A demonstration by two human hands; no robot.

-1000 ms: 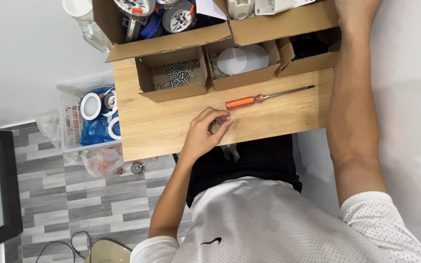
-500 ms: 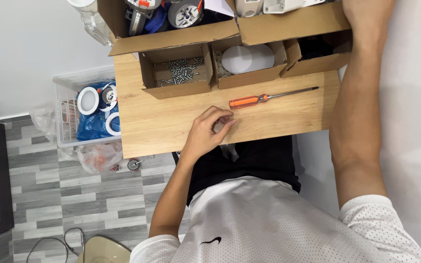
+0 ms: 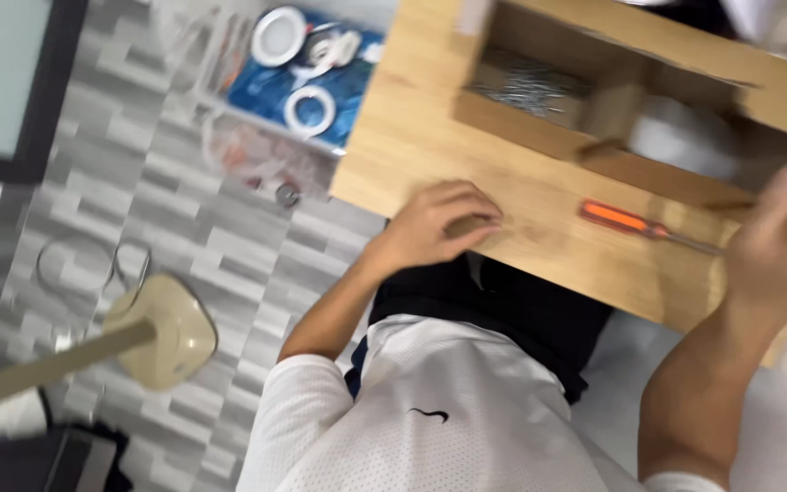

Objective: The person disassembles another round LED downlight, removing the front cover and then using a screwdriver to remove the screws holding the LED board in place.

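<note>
A: Two hands showing over the wooden counter (image 3: 412,137). Left hand (image 3: 439,223) is resting near the counter's front edge, fingers (image 3: 475,217) curling together; whether anything is under them, can't tell

B: Right hand?

A: Right hand (image 3: 781,241) is blurring above the counter's right end, fingers loosely apart, gripping nothing visible. Orange-handled screwdriver (image 3: 635,223) is lying flat between both hands, its shaft running under the right one

B: Behind it?

A: Cardboard box (image 3: 539,118) is holding small metal parts

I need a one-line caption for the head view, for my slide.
Left hand rests curled on a wooden table; blurred right hand is raised near an orange screwdriver.
</note>
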